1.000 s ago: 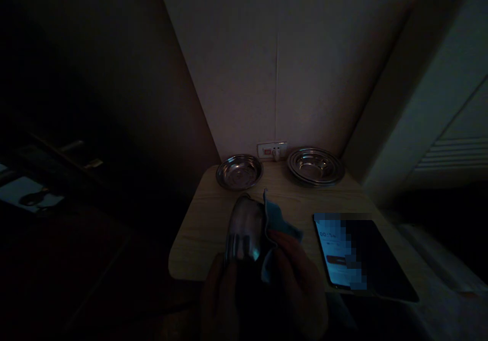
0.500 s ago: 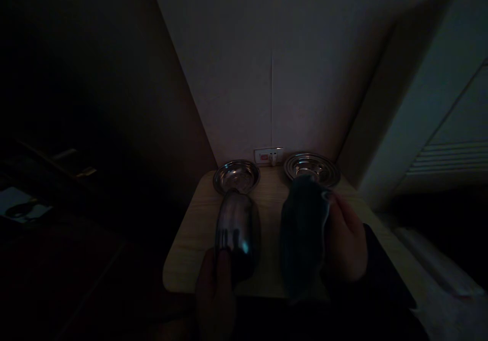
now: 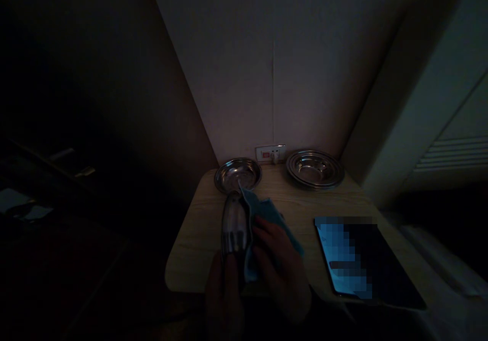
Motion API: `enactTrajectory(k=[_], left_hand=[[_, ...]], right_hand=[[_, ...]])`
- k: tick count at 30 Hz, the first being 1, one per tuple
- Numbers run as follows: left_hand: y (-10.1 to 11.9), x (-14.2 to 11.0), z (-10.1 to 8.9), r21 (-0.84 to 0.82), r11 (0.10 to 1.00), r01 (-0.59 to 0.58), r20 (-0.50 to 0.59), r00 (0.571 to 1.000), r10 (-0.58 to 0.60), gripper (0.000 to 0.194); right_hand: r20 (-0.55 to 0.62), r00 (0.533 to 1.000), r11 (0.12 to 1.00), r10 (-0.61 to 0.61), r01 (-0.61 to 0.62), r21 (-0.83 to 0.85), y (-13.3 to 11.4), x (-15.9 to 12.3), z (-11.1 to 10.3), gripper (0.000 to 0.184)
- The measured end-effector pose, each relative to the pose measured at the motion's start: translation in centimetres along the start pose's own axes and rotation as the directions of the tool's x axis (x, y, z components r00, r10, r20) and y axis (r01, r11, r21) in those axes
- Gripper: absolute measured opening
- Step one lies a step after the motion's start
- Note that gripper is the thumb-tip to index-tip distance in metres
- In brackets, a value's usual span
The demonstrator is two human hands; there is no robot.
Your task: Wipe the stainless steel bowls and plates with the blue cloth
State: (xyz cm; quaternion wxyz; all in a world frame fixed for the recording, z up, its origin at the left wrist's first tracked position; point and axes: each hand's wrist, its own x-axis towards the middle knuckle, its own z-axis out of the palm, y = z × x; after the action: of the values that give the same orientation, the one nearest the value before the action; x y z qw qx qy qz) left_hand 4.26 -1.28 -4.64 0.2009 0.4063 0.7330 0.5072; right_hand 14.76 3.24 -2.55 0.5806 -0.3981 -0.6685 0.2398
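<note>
My left hand (image 3: 224, 290) grips the near rim of a shiny metal bowl (image 3: 233, 221), which is tilted on its side above the table. With my right hand (image 3: 280, 265) I press a blue-green cloth (image 3: 269, 219) against the bowl's right-hand face; the fingers lie bent over the cloth. The cloth hides much of that face. Just behind the held bowl, a shallow metal dish (image 3: 239, 172) rests on the table near the wall. The scene is dim, and the lower parts of both hands fade into shadow.
A stack of metal dishes (image 3: 314, 168) stands at the back right of the small wooden table (image 3: 190, 249). A tablet (image 3: 366, 259) with a partly lit screen lies at the right. On the wall behind is a socket (image 3: 270, 153) with a plug in it.
My right hand first drew the cloth away from the bowl to the right, over the tablet, then came back and laid it against the bowl again. My left hand keeps its hold.
</note>
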Motion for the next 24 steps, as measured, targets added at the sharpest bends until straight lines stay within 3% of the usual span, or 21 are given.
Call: enactTrajectory(k=[3, 7, 10, 12, 14, 16, 19, 21, 24], left_hand=[[-0.1, -0.4, -0.4, 0.047, 0.996, -0.081, -0.008, 0.997, 0.081, 0.037], [-0.8, -0.6, -0.5, 0.084, 0.993, -0.085, -0.042, 0.995, 0.089, 0.036], [-1.1, -0.9, -0.2, 0.071, 0.997, -0.029, -0.023, 0.999, 0.031, 0.04], [-1.1, -1.1, 0.1, 0.066, 0.998, -0.013, -0.01, 1.0, 0.014, 0.041], [-1.0, -1.2, 0.3, 0.054, 0.998, -0.033, 0.001, 0.999, 0.033, 0.04], [-0.8, -1.2, 0.4, 0.042, 0.995, -0.085, 0.004, 0.996, 0.085, 0.035], [-0.5, -1.1, 0.3, 0.046, 0.988, -0.147, -0.004, 0.989, 0.147, 0.025], [-0.3, -1.0, 0.1, 0.059, 0.987, -0.149, -0.019, 0.988, 0.151, 0.023], [0.5, -0.6, 0.0, 0.031, 0.994, -0.105, 0.01, 0.994, 0.105, 0.029]], right_hand=[[0.019, 1.0, 0.999, -0.009, 0.009, -0.032, -0.1, -0.6, 0.1, 0.044], [-0.002, 0.999, 0.996, 0.042, -0.042, -0.072, 0.6, 0.2, -0.6, 0.023], [-0.158, 0.987, 0.976, -0.013, -0.022, -0.218, 1.8, 2.2, -2.2, 0.016], [-0.301, 0.948, 0.931, -0.106, -0.011, -0.364, 2.2, 3.7, -3.2, 0.014], [-0.353, 0.917, 0.895, -0.188, 0.012, -0.447, 1.9, 4.6, -3.5, 0.014], [-0.294, 0.938, 0.906, -0.183, 0.045, -0.42, 0.8, 4.5, -2.9, 0.015], [-0.134, 0.989, 0.963, -0.066, 0.028, -0.268, -1.0, 2.7, -1.3, 0.018], [-0.028, 1.0, 0.98, -0.014, 0.009, -0.197, -1.7, 1.1, -0.7, 0.024], [0.088, 0.996, 0.977, -0.029, 0.047, -0.206, -2.0, -0.4, -1.0, 0.035]])
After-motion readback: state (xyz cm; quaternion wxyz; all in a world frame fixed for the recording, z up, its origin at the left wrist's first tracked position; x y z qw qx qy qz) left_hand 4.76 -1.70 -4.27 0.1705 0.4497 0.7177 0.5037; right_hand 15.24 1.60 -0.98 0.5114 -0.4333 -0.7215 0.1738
